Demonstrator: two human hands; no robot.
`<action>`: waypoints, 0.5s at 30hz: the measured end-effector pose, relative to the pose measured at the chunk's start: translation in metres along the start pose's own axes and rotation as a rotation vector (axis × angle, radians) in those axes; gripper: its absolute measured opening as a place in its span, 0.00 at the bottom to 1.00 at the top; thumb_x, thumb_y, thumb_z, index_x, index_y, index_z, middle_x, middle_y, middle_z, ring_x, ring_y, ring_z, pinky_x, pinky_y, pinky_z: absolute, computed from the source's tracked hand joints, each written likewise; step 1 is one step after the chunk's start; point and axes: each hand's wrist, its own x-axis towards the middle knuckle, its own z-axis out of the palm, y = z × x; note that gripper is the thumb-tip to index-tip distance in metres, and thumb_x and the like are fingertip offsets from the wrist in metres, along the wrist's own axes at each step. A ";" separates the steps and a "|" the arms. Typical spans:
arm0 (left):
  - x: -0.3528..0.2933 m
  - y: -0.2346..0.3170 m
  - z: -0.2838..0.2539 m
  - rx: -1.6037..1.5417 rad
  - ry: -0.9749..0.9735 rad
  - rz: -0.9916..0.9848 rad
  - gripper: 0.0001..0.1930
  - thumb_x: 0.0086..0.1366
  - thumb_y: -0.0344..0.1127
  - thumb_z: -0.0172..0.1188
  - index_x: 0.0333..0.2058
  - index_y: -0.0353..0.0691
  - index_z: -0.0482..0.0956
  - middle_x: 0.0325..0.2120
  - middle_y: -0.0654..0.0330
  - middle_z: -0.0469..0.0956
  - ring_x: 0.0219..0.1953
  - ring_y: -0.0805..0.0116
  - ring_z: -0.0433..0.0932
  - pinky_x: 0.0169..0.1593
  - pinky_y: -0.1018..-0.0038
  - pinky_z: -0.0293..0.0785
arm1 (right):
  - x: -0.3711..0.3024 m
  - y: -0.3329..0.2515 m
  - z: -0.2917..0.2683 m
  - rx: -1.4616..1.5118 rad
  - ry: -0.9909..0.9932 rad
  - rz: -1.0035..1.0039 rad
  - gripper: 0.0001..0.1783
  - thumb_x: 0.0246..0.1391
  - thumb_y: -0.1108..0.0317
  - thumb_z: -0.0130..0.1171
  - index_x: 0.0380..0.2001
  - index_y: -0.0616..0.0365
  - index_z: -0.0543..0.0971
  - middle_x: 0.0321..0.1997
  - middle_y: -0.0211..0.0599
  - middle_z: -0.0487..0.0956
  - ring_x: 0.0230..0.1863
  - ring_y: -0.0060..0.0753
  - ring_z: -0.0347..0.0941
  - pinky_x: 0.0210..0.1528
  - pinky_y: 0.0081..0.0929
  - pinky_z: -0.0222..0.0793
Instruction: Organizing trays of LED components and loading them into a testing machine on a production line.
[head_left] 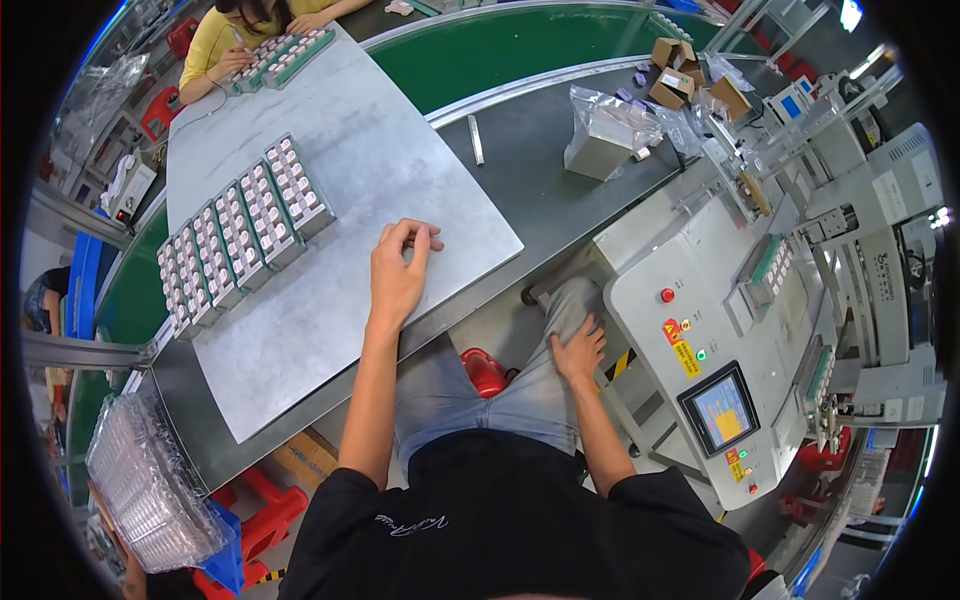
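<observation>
The left hand [400,262] rests on the pale grey, marbled, flat surface [350,130] near its right corner, fingers loosely curled and gripping nothing visible. The right hand [580,352] lies with fingers spread and empty on the person's thigh in faded blue jeans [570,310]. Nearest the left hand, but apart from it on the left part of the surface, several long grey, green-edged trays [238,236] filled with rows of round whitish-pink pieces stand side by side. At the far left, a co-worker in a yellow shirt [208,48] handles similar trays. On the right stands a light grey machine [650,250] with a dark-framed touchscreen [720,408] and a round red button [668,295].
</observation>
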 end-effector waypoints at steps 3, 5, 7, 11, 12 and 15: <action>0.000 0.000 0.001 0.006 0.001 0.009 0.10 0.72 0.34 0.55 0.38 0.37 0.83 0.30 0.58 0.83 0.36 0.66 0.80 0.43 0.71 0.73 | -0.005 -0.008 -0.013 -0.102 -0.101 -0.185 0.47 0.52 0.48 0.69 0.68 0.60 0.63 0.70 0.66 0.59 0.69 0.68 0.58 0.66 0.62 0.58; -0.001 0.000 -0.003 0.047 0.000 0.023 0.10 0.72 0.35 0.55 0.37 0.37 0.83 0.30 0.58 0.83 0.36 0.67 0.80 0.43 0.71 0.73 | -0.006 -0.037 -0.058 0.109 -0.443 -0.423 0.35 0.56 0.50 0.68 0.58 0.65 0.75 0.63 0.58 0.71 0.59 0.57 0.72 0.61 0.50 0.69; -0.003 -0.002 -0.004 0.045 0.005 0.021 0.10 0.72 0.34 0.55 0.37 0.37 0.83 0.30 0.58 0.83 0.36 0.67 0.80 0.44 0.71 0.73 | 0.006 -0.089 -0.130 0.572 -0.588 -0.592 0.27 0.57 0.54 0.69 0.52 0.64 0.80 0.53 0.46 0.81 0.46 0.44 0.81 0.52 0.38 0.76; -0.002 0.000 -0.005 0.007 0.008 -0.004 0.10 0.72 0.34 0.55 0.38 0.37 0.83 0.30 0.58 0.83 0.36 0.66 0.80 0.45 0.71 0.73 | 0.068 -0.178 -0.253 0.450 0.303 -1.002 0.30 0.44 0.60 0.77 0.50 0.61 0.80 0.52 0.44 0.80 0.57 0.43 0.76 0.60 0.37 0.70; -0.003 0.001 -0.009 0.017 0.010 -0.011 0.10 0.72 0.34 0.55 0.38 0.37 0.83 0.30 0.58 0.83 0.36 0.66 0.80 0.45 0.71 0.73 | 0.098 -0.197 -0.269 0.353 0.447 -1.080 0.37 0.42 0.56 0.79 0.54 0.59 0.77 0.57 0.45 0.78 0.60 0.46 0.73 0.61 0.40 0.69; 0.000 0.005 -0.003 -0.001 0.000 -0.017 0.09 0.72 0.34 0.55 0.38 0.36 0.83 0.30 0.58 0.83 0.37 0.65 0.80 0.46 0.70 0.73 | 0.184 -0.219 -0.286 -0.031 0.675 -1.132 0.55 0.29 0.44 0.83 0.61 0.57 0.72 0.67 0.51 0.70 0.67 0.53 0.66 0.64 0.46 0.65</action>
